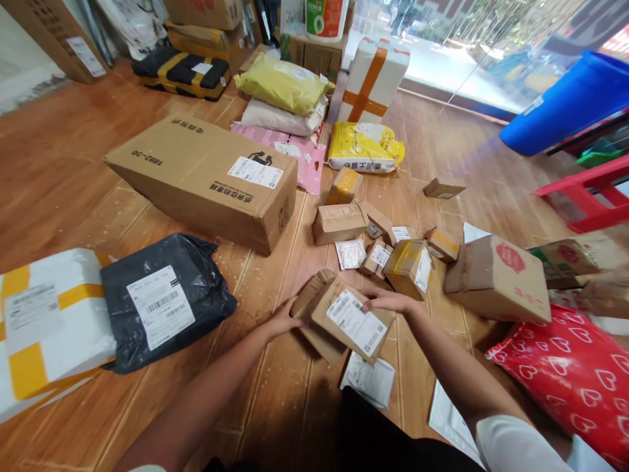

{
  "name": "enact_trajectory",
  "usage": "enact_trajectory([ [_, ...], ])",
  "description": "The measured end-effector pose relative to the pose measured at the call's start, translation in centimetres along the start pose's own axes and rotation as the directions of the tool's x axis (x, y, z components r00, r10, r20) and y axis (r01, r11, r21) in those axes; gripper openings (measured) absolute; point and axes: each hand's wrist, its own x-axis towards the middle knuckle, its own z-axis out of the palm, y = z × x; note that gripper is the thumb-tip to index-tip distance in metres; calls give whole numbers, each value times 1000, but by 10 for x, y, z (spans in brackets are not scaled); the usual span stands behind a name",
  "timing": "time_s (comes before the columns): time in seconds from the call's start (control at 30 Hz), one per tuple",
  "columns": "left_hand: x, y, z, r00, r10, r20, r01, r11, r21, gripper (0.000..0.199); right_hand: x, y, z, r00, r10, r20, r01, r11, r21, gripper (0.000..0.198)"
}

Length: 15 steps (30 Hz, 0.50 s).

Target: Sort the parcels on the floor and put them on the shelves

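Two small cardboard boxes are stacked at an angle in front of me, low over the wooden floor. The upper cardboard box (324,311) carries a white shipping label, and my right hand (390,301) is closed on its far right edge, thumb on the label. At the left side, my left hand (284,320) grips the lower cardboard box (314,341), which is partly covered by the upper one. Just below the boxes lies a white labelled packet (369,380). Beyond my right hand sits a taped small box (407,267) among several other small parcels.
A long carton (196,177) and a black plastic parcel (167,288) lie to the left. On the right are a brown box (496,275) and a red heart-patterned bag (570,373). Yellow bag (366,147), white taped box (376,75) and blue bin (565,105) stand farther back.
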Motion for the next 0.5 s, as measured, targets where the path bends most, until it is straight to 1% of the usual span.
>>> enact_trajectory([
  [0.07, 8, 10, -9, 985, 61, 163, -56, 998, -38, 96, 15, -6, 4, 993, -5, 119, 24, 987, -157, 77],
  [0.1, 12, 15, -14, 973, 59, 223, -50, 998, -43, 93, 24, -11, 6, 986, -17, 166, 54, 975, -217, 80],
  [0.13, 14, 20, -17, 969, 36, 245, -30, 999, -30, 88, 35, -18, 7, 976, -20, 218, 78, 963, -260, 81],
  [0.17, 15, 25, -20, 974, 2, 226, -1, 1000, -5, 83, 47, -26, 5, 965, -18, 262, 97, 951, -292, 80],
  [0.2, 12, 30, -20, 986, -33, 165, 29, 999, 24, 78, 59, -34, 2, 963, -24, 268, 113, 939, -324, 78],
  [0.23, 6, 33, -19, 998, -34, 55, 31, 998, 53, 73, 72, -43, -4, 978, -50, 201, 122, 922, -368, 74],
  [0.27, -5, 37, -16, 996, 11, -83, -4, 997, 83, 68, 85, -51, -12, 993, -103, 58, 118, 893, -434, 71],
  [0.3, -17, 41, -11, 971, 103, -214, -78, 990, 120, 63, 98, -59, -23, 973, -186, -138, 88, 849, -521, 69],
  [0.33, -31, 45, -4, 913, 232, -334, -179, 967, 183, 60, 110, -66, -35, 896, -286, -340, 22, 793, -609, 70],
  [0.37, -44, 49, 7, 845, 373, -383, -293, 922, 252, 58, 122, -71, -49, 774, -383, -505, -78, 734, -675, 74],
  [0.4, -55, 53, 19, 819, 486, -305, -403, 865, 298, 61, 133, -75, -64, 675, -442, -590, -197, 662, -723, 82],
  [0.43, -62, 56, 33, 800, 572, -180, -504, 804, 316, 70, 143, -76, -78, 617, -465, -635, -316, 593, -741, 96],
  [0.47, -65, 58, 47, 799, 597, -73, -549, 773, 319, 87, 150, -76, -91, 612, -454, -648, -405, 523, -750, 107],
  [0.5, -66, 59, 60, 823, 566, -51, -516, 782, 350, 91, 157, -75, -100, 650, -387, -654, -477, 464, -747, 120],
])
